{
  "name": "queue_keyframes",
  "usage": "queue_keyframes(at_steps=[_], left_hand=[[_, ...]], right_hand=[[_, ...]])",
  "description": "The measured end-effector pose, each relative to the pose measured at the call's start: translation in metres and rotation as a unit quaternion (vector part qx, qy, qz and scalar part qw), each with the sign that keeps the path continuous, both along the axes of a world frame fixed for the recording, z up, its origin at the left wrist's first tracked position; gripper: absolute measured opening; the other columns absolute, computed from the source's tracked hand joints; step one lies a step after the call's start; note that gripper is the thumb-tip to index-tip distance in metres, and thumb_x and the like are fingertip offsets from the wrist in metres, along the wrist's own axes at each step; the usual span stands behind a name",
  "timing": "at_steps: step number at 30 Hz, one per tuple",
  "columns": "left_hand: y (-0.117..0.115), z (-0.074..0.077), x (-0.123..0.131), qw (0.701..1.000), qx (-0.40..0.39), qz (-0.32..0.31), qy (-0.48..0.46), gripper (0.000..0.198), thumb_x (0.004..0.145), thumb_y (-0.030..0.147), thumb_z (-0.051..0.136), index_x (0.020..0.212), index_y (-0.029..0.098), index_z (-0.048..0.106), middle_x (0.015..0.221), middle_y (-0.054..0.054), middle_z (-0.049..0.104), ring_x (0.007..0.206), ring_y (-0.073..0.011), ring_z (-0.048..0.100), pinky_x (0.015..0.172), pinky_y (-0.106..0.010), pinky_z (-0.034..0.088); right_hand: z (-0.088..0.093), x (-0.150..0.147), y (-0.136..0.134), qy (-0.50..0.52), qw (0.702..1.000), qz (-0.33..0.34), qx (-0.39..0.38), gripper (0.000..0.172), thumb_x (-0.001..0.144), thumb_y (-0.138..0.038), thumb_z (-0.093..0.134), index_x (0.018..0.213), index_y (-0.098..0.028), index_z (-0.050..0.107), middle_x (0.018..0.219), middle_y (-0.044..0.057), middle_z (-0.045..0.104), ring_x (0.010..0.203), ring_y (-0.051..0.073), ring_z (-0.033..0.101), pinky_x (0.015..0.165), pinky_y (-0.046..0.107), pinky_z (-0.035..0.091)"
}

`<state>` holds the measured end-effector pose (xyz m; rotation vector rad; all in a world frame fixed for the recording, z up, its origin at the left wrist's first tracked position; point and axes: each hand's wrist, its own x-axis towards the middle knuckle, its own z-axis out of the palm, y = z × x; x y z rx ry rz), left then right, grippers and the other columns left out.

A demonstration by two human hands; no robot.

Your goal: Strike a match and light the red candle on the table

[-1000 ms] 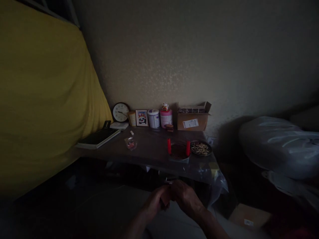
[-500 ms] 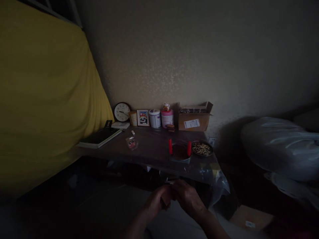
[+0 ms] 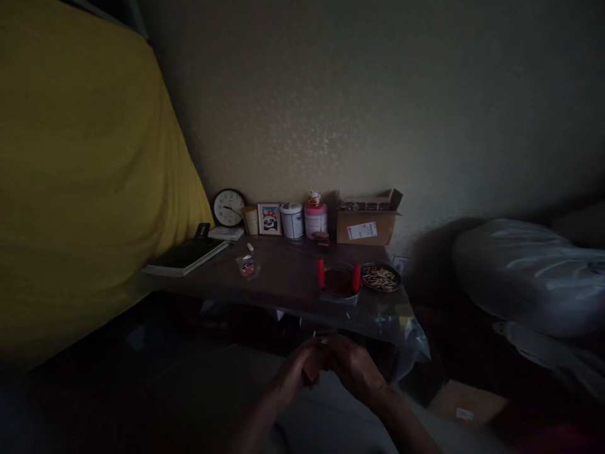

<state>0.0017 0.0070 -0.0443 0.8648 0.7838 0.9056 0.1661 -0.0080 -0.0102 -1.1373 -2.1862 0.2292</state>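
In front of the table's near edge, low in the dim view, my two hands meet. My left hand (image 3: 297, 371) is closed around a small reddish-brown box (image 3: 312, 366), whose flat side shows below the fingers. My right hand (image 3: 350, 364) presses against it from the other side with curled fingers; what these pinch is hidden. A small pale bit shows at the fingertips, too dark to name. Beyond the hands, two red candles (image 3: 356, 277) stand at either side of a round dark dish (image 3: 338, 295). Beside it lies a plate (image 3: 399, 285) heaped with thin pale sticks.
Along the table's (image 3: 283, 265) back stand a clock (image 3: 229, 207), a panda picture (image 3: 269, 219), two tins (image 3: 292, 221) and an open carton (image 3: 373, 228). A clear packet (image 3: 248, 267) lies left. Yellow cloth (image 3: 94, 176) hangs left; a large bag (image 3: 515, 271) bulges right.
The view has shifted slightly, so the table things sit a little higher and further left. Both hands remain together around the small box, with the fingers only slightly moved.
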Motion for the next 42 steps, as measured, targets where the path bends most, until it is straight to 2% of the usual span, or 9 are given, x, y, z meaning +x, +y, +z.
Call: queue_keyframes(at_steps=[7, 10, 14, 18, 24, 30, 38, 42], left_hand=[[-0.002, 0.012, -0.002, 0.998, 0.01, 0.057, -0.032, 0.039, 0.073, 0.038, 0.053, 0.106, 0.018, 0.059, 0.077, -0.004, 0.063, 0.054, -0.0118, 0.05, 0.043, -0.023, 0.027], [-0.002, 0.015, -0.003, 0.997, 0.005, 0.064, -0.043, 0.04, 0.072, 0.038, 0.053, 0.106, 0.019, 0.059, 0.081, -0.004, 0.063, 0.057, -0.0122, 0.051, 0.044, -0.023, 0.029], [-0.003, 0.019, -0.004, 0.995, -0.001, 0.083, -0.047, 0.038, 0.071, 0.038, 0.054, 0.105, 0.02, 0.059, 0.081, -0.003, 0.063, 0.056, -0.0116, 0.051, 0.044, -0.022, 0.03], [-0.004, 0.024, -0.004, 0.995, -0.001, 0.087, -0.058, 0.035, 0.073, 0.039, 0.053, 0.103, 0.02, 0.06, 0.081, -0.002, 0.064, 0.053, -0.0111, 0.051, 0.043, -0.022, 0.031], [-0.004, 0.021, -0.002, 0.995, 0.013, 0.072, -0.068, 0.033, 0.075, 0.039, 0.053, 0.102, 0.02, 0.06, 0.077, -0.002, 0.063, 0.053, -0.0109, 0.051, 0.042, -0.022, 0.03], [-0.003, 0.014, -0.001, 0.995, 0.046, 0.059, -0.064, 0.034, 0.077, 0.04, 0.051, 0.101, 0.018, 0.061, 0.071, -0.002, 0.061, 0.05, -0.0105, 0.048, 0.041, -0.022, 0.028], [-0.001, 0.013, 0.001, 0.995, 0.039, 0.057, -0.071, 0.035, 0.074, 0.041, 0.055, 0.099, 0.018, 0.061, 0.07, -0.001, 0.06, 0.051, -0.0104, 0.048, 0.04, -0.021, 0.028], [-0.001, 0.016, 0.001, 0.994, 0.039, 0.059, -0.078, 0.033, 0.075, 0.04, 0.055, 0.098, 0.018, 0.062, 0.076, -0.003, 0.063, 0.054, -0.0113, 0.051, 0.041, -0.021, 0.029]], right_hand=[[0.006, 0.008, 0.006, 0.063, 0.996, -0.014, -0.057, 0.023, 0.087, -0.015, 0.042, 0.096, -0.023, 0.062, 0.091, 0.005, 0.063, 0.084, 0.016, 0.06, 0.075, 0.026, 0.047], [0.007, 0.005, 0.006, 0.106, 0.992, -0.015, -0.065, 0.023, 0.083, -0.013, 0.045, 0.092, -0.021, 0.064, 0.09, 0.005, 0.064, 0.083, 0.016, 0.061, 0.075, 0.026, 0.047], [0.009, -0.001, 0.005, 0.156, 0.981, -0.05, -0.099, 0.021, 0.075, -0.009, 0.049, 0.084, -0.018, 0.065, 0.084, 0.005, 0.066, 0.08, 0.018, 0.062, 0.072, 0.028, 0.048], [0.01, -0.004, 0.003, 0.191, 0.97, -0.069, -0.13, 0.018, 0.077, -0.014, 0.049, 0.083, -0.017, 0.065, 0.083, 0.005, 0.067, 0.079, 0.019, 0.063, 0.07, 0.027, 0.049], [0.008, -0.007, -0.001, 0.094, 0.992, -0.071, -0.045, 0.021, 0.079, -0.012, 0.048, 0.089, -0.021, 0.065, 0.087, 0.004, 0.063, 0.079, 0.016, 0.06, 0.071, 0.027, 0.048], [0.006, -0.008, -0.003, -0.002, 0.997, -0.078, -0.01, 0.026, 0.082, -0.01, 0.049, 0.097, -0.025, 0.064, 0.089, 0.004, 0.06, 0.082, 0.016, 0.059, 0.072, 0.025, 0.047], [0.008, -0.008, -0.005, -0.03, 0.997, -0.063, 0.038, 0.027, 0.083, -0.011, 0.049, 0.102, -0.025, 0.062, 0.09, 0.005, 0.061, 0.081, 0.017, 0.058, 0.069, 0.025, 0.046], [0.01, -0.009, -0.005, 0.001, 0.998, -0.066, 0.016, 0.026, 0.086, -0.013, 0.045, 0.101, -0.025, 0.062, 0.09, 0.005, 0.06, 0.078, 0.016, 0.058, 0.068, 0.024, 0.047]])
